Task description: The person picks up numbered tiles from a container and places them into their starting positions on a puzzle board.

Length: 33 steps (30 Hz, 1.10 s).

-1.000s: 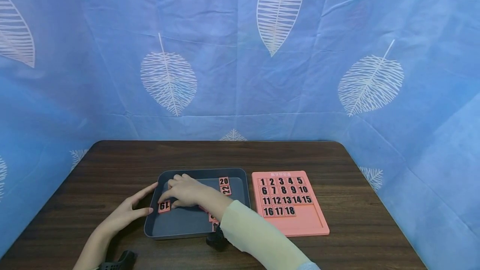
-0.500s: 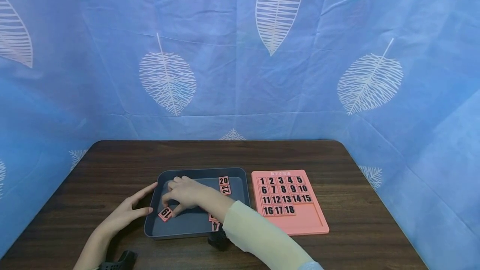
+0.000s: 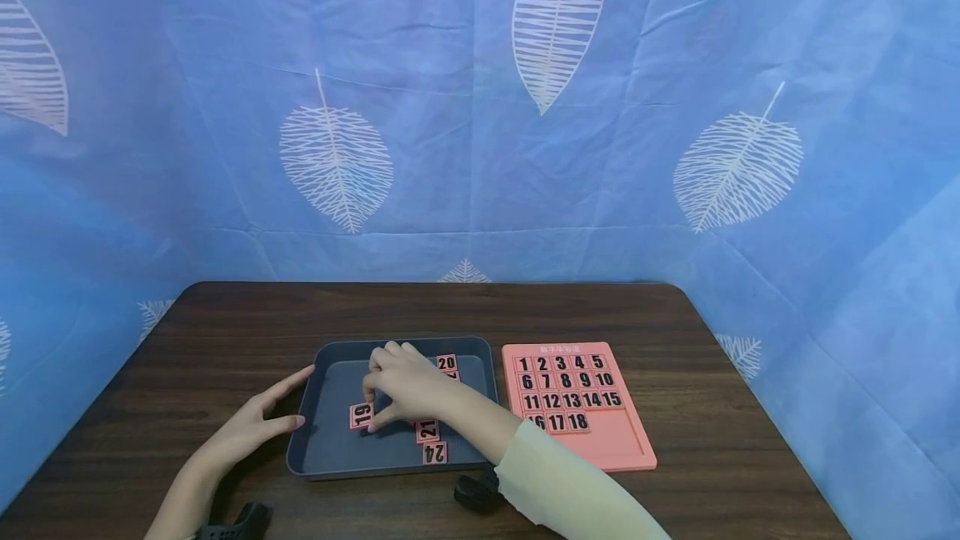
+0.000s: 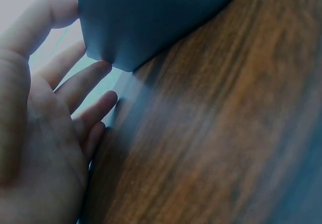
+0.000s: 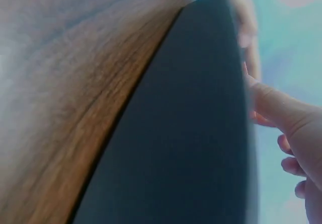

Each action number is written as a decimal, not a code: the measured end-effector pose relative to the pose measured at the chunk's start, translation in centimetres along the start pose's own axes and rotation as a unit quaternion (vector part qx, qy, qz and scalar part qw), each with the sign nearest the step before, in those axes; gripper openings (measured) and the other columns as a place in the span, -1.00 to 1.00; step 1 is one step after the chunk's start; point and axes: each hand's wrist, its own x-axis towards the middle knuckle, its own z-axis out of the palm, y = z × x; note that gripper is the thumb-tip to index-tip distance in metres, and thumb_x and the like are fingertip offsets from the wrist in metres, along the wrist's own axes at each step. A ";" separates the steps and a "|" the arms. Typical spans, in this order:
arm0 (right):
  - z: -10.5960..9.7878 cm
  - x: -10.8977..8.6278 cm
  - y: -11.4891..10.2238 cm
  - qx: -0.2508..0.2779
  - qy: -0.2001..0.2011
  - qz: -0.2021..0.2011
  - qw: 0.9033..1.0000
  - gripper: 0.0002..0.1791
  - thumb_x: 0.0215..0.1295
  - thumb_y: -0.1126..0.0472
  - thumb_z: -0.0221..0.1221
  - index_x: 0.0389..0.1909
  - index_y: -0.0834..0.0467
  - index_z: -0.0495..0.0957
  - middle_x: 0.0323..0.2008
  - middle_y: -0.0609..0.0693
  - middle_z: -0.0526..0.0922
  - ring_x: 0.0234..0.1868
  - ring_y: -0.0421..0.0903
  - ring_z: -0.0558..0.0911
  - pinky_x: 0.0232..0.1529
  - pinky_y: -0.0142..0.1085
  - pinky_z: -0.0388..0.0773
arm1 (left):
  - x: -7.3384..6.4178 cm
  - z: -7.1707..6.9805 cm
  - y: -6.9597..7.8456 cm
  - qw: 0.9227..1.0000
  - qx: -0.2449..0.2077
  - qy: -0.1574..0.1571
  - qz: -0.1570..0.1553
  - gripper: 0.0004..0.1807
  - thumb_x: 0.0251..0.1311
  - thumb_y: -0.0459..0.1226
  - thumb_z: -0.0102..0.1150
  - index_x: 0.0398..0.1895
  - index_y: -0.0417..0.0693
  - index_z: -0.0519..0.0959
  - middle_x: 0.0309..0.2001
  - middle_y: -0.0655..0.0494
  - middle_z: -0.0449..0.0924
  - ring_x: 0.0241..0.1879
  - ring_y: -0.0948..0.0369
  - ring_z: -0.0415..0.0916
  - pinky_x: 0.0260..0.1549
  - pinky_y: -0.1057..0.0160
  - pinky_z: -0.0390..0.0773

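In the head view, my right hand (image 3: pixel 411 386) is over the dark grey tray (image 3: pixel 322 458), pinching a pink number tile marked 19 (image 3: pixel 361 416) between thumb and fingers. The tile's number lies turned sideways; whether it touches the tray floor I cannot tell. My left hand (image 3: pixel 251 430) rests against the tray's left side with thumb and fingers spread and extended. The left wrist view shows those fingertips on the outer tray wall (image 4: pixel 146 17). From the right wrist, the tray wall (image 5: pixel 171 133) hides most of the tile.
Inside the tray lie other tiles: 20 (image 3: pixel 446 362), one partly covered below it, a sideways tile (image 3: pixel 427 431) and an upside-down 24 (image 3: pixel 435 452). A pink board (image 3: pixel 618 444) right of the tray holds tiles 1 to 18 in rows. Both stand on a dark wooden table (image 3: pixel 720 448).
My right hand has moved right with tile 19, which has turned along the way. Tiles 24 and the one above it are now uncovered by the arm. The left hand has stayed put.
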 end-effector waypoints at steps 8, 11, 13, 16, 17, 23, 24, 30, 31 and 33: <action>-1.9 -4.6 0.8 0.051 0.099 0.078 0.991 -0.60 -0.02 -0.29 0.35 -0.35 -0.08 0.62 -0.27 -0.19 0.24 -0.23 -0.18 0.19 -0.21 -0.31 0.15 | -0.2 0.0 -0.2 1.000 -0.004 -0.007 0.018 -0.24 0.27 -0.24 0.18 0.49 -0.03 0.10 0.46 -0.20 -0.04 0.38 -0.35 -0.23 0.03 -0.53 -0.01; -2.2 -6.3 1.1 0.071 0.132 0.111 0.982 -0.63 -0.02 -0.25 0.37 -0.38 -0.08 0.61 -0.28 -0.18 0.21 -0.23 -0.17 0.18 -0.20 -0.27 0.14 | -0.2 0.0 -0.3 1.000 -0.006 -0.012 0.025 -0.26 0.29 -0.26 0.16 0.50 -0.04 0.10 0.46 -0.19 -0.06 0.38 -0.36 -0.26 0.01 -0.55 -0.05; -2.2 -7.4 1.4 0.081 0.153 0.134 0.976 -0.65 -0.03 -0.23 0.39 -0.39 -0.10 0.60 -0.26 -0.18 0.24 -0.22 -0.16 0.19 -0.19 -0.25 0.13 | -0.2 0.0 -0.3 1.000 -0.007 -0.015 0.026 -0.26 0.29 -0.26 0.15 0.50 -0.04 0.09 0.47 -0.19 -0.06 0.37 -0.36 -0.27 0.00 -0.56 -0.07; -2.0 -9.2 1.8 0.094 0.180 0.169 0.964 -0.66 -0.05 -0.21 0.41 -0.40 -0.10 0.57 -0.24 -0.16 0.26 -0.21 -0.14 0.19 -0.20 -0.23 0.12 | -0.2 -0.1 -0.3 1.000 -0.004 -0.014 0.021 -0.26 0.29 -0.25 0.15 0.50 -0.03 0.09 0.47 -0.19 -0.06 0.37 -0.37 -0.28 -0.01 -0.57 -0.07; -1.9 -9.8 1.9 0.100 0.190 0.179 0.960 -0.65 -0.07 -0.19 0.42 -0.41 -0.09 0.57 -0.24 -0.15 0.26 -0.21 -0.13 0.19 -0.21 -0.22 0.12 | -0.2 0.0 -0.3 1.000 -0.003 -0.013 0.019 -0.25 0.29 -0.25 0.16 0.50 -0.03 0.09 0.47 -0.19 -0.06 0.37 -0.37 -0.27 -0.01 -0.57 -0.06; -0.9 -13.1 2.6 0.131 0.229 0.248 0.932 -0.65 -0.14 -0.12 0.49 -0.49 -0.06 0.56 -0.26 -0.15 0.30 -0.20 -0.08 0.24 -0.18 -0.13 0.20 | -0.1 -0.1 -0.2 1.000 0.001 -0.011 0.018 -0.25 0.29 -0.24 0.16 0.50 -0.03 0.09 0.47 -0.19 -0.06 0.38 -0.36 -0.27 0.01 -0.55 -0.05; -0.7 -13.6 2.8 0.132 0.231 0.259 0.929 -0.65 -0.14 -0.12 0.49 -0.49 -0.07 0.55 -0.25 -0.15 0.31 -0.19 -0.08 0.26 -0.17 -0.11 0.21 | -0.1 -0.1 -0.2 1.000 0.002 -0.010 0.018 -0.25 0.29 -0.24 0.16 0.50 -0.03 0.09 0.47 -0.19 -0.06 0.38 -0.35 -0.27 0.01 -0.55 -0.05; 0.6 -17.1 3.7 0.120 0.236 0.306 0.915 -0.65 -0.18 -0.10 0.51 -0.52 -0.07 0.55 -0.24 -0.14 0.37 -0.22 -0.07 0.29 -0.20 -0.11 0.23 | -0.2 0.0 -0.2 1.000 -0.003 -0.014 0.013 -0.25 0.30 -0.24 0.15 0.50 -0.04 0.07 0.47 -0.19 -0.08 0.38 -0.36 -0.29 0.01 -0.55 -0.05; 0.8 -17.7 3.8 0.115 0.238 0.313 0.912 -0.65 -0.19 -0.10 0.51 -0.53 -0.06 0.55 -0.25 -0.13 0.37 -0.22 -0.07 0.30 -0.20 -0.12 0.23 | -0.2 0.0 -0.2 1.000 -0.006 -0.016 0.012 -0.25 0.30 -0.24 0.15 0.50 -0.04 0.07 0.47 -0.19 -0.08 0.38 -0.36 -0.29 0.01 -0.56 -0.06; 1.2 -18.9 4.2 0.108 0.239 0.330 0.907 -0.65 -0.20 -0.08 0.52 -0.55 -0.07 0.53 -0.26 -0.12 0.38 -0.23 -0.06 0.30 -0.21 -0.13 0.21 | -0.2 0.0 -0.3 1.000 -0.009 -0.019 0.014 -0.26 0.31 -0.25 0.14 0.50 -0.04 0.07 0.47 -0.18 -0.09 0.38 -0.36 -0.30 0.00 -0.56 -0.06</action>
